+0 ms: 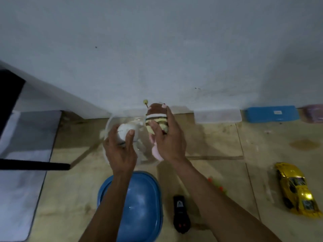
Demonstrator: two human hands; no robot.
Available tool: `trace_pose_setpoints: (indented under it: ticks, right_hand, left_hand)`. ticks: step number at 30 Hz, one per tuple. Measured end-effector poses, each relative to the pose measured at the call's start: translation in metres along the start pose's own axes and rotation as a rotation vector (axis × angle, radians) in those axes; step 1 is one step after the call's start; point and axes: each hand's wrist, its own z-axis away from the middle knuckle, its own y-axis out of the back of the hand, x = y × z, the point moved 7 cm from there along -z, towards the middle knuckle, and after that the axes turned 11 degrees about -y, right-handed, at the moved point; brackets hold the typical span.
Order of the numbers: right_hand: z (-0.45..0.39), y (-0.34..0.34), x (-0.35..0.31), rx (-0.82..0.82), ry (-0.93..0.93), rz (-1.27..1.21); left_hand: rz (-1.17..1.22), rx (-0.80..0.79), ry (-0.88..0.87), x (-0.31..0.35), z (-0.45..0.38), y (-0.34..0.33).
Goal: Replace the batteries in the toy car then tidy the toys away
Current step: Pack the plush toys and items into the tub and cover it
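Holding one soft toy in each hand, the person works directly above the clear round plastic tub (111, 123), which sits on the tiled floor (218, 140) at 12 o'clock from the body, close to the white wall (157, 49). The left hand (120, 147) cups a white rounded plush toy (125, 131), thumb and fingers curled round its sides, and this toy lies over the tub's opening. The right hand (167, 135) grips a brown, white and yellow striped plush toy (156, 119) with a pink lower end; the toy's long axis runs from 6 to 12 o'clock, its brown top pointing at the wall, and it sits at the 3 o'clock edge of the tub, not over the middle. The coming move appears to turn on that offset: the striped toy needs to travel toward 9 o'clock and downward to clear the rim, whereas the white toy is already in line for a straight drop. The left hand is therefore the nearer one. The blue oval plastic lid (139, 198) lies at 6 o'clock of the tub, under the forearms. The shiny yellow toy car (297, 189) rests at 4 o'clock, well apart, and the black remote control (180, 213) lies near the lid's 3 o'clock side; both are untouched.
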Motion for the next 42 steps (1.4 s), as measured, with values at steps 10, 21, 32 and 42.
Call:
trace_pose_setpoints:
  ticks: [10,21,32,42]
  right_hand:
    - [-0.016,-0.088,0.005,0.049,-0.140,0.468]
    - [-0.021,-0.106,0.016,0.120,0.198,0.720]
    - [0.008,0.010,0.004,0.147,0.070,0.374]
    - [0.126,0.127,0.157,0.230,-0.346,0.374]
  left_hand:
    - [-0.071,-0.223,0.086,-0.058,-0.052,-0.030]
    - [-0.222,-0.475,-0.072,-0.071,-0.051,-0.057]
    - [-0.192,-0.277,-0.249,-0.018,-0.006,-0.024]
    - [-0.198,-0.410,-0.175,0.011,0.199,-0.040]
